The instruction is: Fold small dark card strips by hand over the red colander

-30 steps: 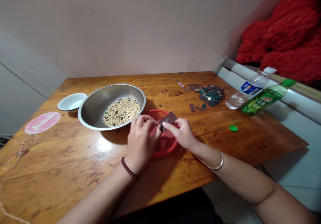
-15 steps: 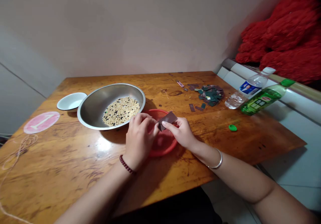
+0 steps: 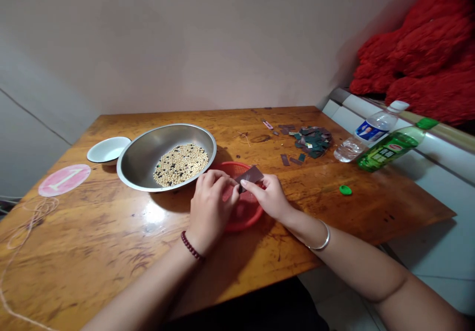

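A dark brown rectangular piece (image 3: 253, 174), flat and thin, is pinched by my right hand (image 3: 272, 197), thumb on top. My left hand (image 3: 213, 200) has its fingers closed at the left end of the same piece; its fingertips are partly hidden. Both hands are above a red plastic basket (image 3: 256, 217), whose inside is largely covered by them. Left of the basket stands a steel basin (image 3: 139, 158) with pale and black beans (image 3: 181, 163) in it.
On the left are a white bowl (image 3: 107, 149), a pink oval card (image 3: 64, 180) and loose string (image 3: 27, 227). Dark cut pieces (image 3: 313, 141) lie in a heap at the back right. Further right are a clear bottle (image 3: 367, 133), a green bottle (image 3: 389, 148) and a green cap (image 3: 345, 190).
My left hand has shifted slightly right, its fingers now covering more of the brown piece's left end. My right hand keeps its pinch. The whole view has moved a little.
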